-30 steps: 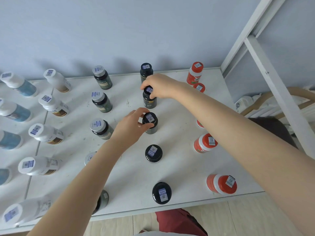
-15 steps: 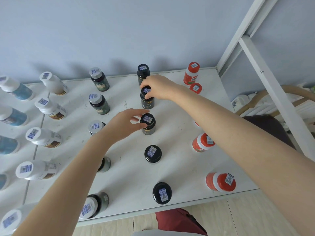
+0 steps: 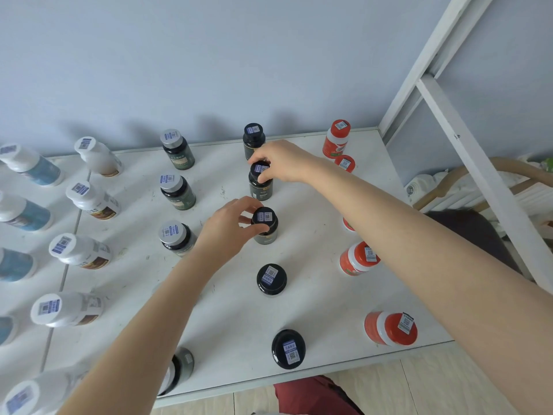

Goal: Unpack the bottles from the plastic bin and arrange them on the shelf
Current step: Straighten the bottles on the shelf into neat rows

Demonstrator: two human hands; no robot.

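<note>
Head view. Blue-and-white code stickers (image 3: 270, 275) top every cap; their print is illegible. The left hand (image 3: 226, 227) pinches the cap of the middle dark bottle (image 3: 266, 235). The right hand (image 3: 282, 161), arm extended, grips the cap of the next dark bottle (image 3: 261, 190) behind it. Both bottles stand upright on the scuffed white shelf (image 3: 314, 298), against a blue-grey wall (image 3: 209, 55).

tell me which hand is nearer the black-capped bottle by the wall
Right. The right hand pinches a cap just in front of the black-capped bottle by the wall; the left hand holds one a row further forward.

Glossy, probably plastic black cap (image 3: 271, 279)
</note>
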